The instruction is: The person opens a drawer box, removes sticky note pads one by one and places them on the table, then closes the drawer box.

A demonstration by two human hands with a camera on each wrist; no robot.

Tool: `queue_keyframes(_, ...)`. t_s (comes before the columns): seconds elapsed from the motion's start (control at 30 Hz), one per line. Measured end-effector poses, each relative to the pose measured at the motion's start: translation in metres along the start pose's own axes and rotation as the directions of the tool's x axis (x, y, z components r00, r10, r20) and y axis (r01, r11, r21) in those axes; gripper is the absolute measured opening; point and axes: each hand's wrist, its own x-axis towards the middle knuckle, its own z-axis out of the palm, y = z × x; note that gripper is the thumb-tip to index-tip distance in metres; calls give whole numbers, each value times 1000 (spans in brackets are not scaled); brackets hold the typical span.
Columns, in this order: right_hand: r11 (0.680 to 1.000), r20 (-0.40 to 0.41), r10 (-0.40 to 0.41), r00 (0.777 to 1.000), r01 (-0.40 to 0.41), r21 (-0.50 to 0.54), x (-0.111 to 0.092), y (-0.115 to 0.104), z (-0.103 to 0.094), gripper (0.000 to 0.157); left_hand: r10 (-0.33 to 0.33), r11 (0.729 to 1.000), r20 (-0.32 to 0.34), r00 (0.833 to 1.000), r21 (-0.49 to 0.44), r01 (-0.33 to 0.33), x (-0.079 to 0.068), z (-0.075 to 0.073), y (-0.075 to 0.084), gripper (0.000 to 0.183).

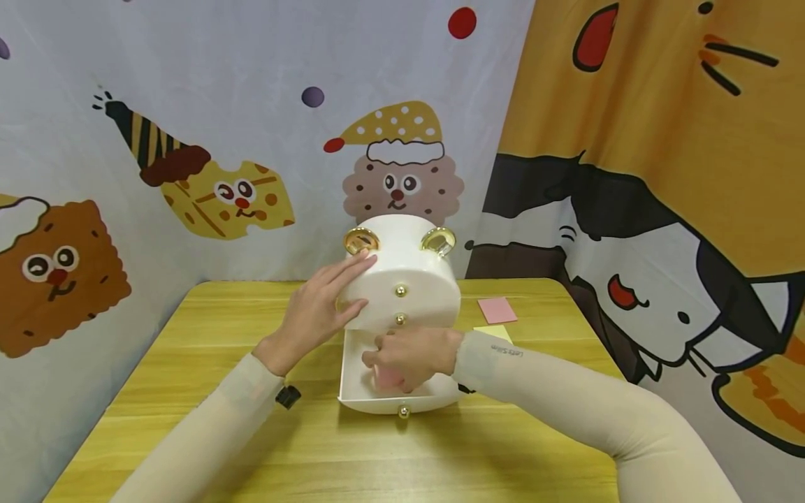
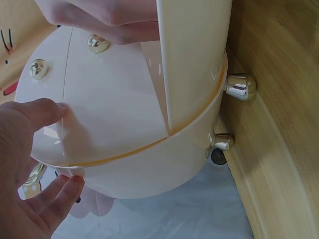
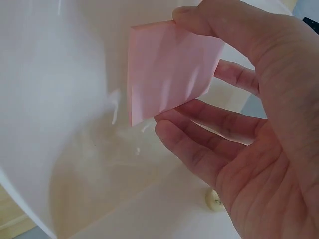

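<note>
A white rounded desktop drawer box point(image 1: 402, 258) with gold ears and round gold knobs stands on the table. Its bottom drawer point(image 1: 344, 374) is pulled out toward me. My left hand point(image 1: 317, 304) rests against the box's left side, thumb point(image 2: 47, 110) on the front face and fingers along the curved side. Inside the drawer, my right hand point(image 1: 415, 355) holds a pad of pink sticky notes point(image 3: 169, 69) between thumb and fingers. The pad is tilted up, close over the white drawer floor.
Right of the box, a pink square of sticky notes point(image 1: 497, 310) lies on the wood-grain table point(image 1: 251, 433). A yellow one point(image 1: 497, 332) lies nearer, partly covered by the right sleeve. Behind the table hangs a cartoon-printed curtain point(image 1: 251, 63).
</note>
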Motion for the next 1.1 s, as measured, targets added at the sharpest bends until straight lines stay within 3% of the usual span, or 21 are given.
queue_keyframes(0.27,999,-11,-5,1000,5,38,-4,3,-6,60,7,1000,-5,1000,5,-7,1,1,0,85)
queue_keyframes(0.67,993,-71,-8,997,16,116,-17,6,-17,52,3,1000,-2,1000,10,-3,0,2,-1,85)
queue_keyframes(1.1,991,-126,1,992,16,131,-26,6,-15,55,-10,1000,17,1000,12,9,0,1,-1,85)
